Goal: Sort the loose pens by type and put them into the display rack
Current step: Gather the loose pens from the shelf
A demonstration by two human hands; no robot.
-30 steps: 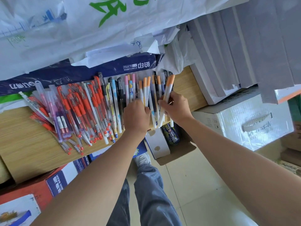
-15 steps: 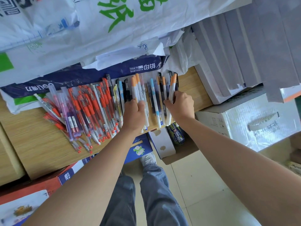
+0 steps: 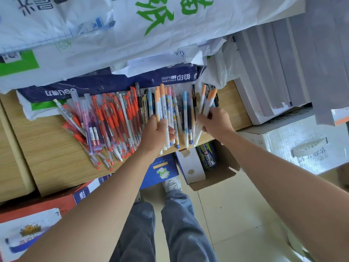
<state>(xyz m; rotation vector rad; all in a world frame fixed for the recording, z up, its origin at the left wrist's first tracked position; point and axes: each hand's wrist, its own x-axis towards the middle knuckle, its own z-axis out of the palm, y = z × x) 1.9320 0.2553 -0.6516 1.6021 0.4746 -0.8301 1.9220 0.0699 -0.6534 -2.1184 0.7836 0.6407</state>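
Loose pens lie across a wooden shelf (image 3: 51, 148). On the left is a heap of red gel pens (image 3: 113, 118) with clear barrels, mixed with a few purple ones. To the right lie white pens with orange, blue and pink caps (image 3: 184, 114). My left hand (image 3: 155, 135) is closed around a bunch of white orange-capped pens (image 3: 160, 103), caps pointing away from me. My right hand (image 3: 217, 121) grips a few more orange-capped pens (image 3: 206, 103) at the pile's right end. No display rack is in view.
A dark blue paper pack (image 3: 105, 84) and white plastic bags (image 3: 132, 35) lie behind the pens. Stacked grey-white packs (image 3: 283, 72) and a white carton (image 3: 306, 144) stand at the right. Below the shelf edge are an open cardboard box (image 3: 213, 174), blue boxes and my legs.
My left hand has closed around a bunch of orange-capped pens and lifted them a little. My right hand shifted right with its own few pens. The view tilted slightly.
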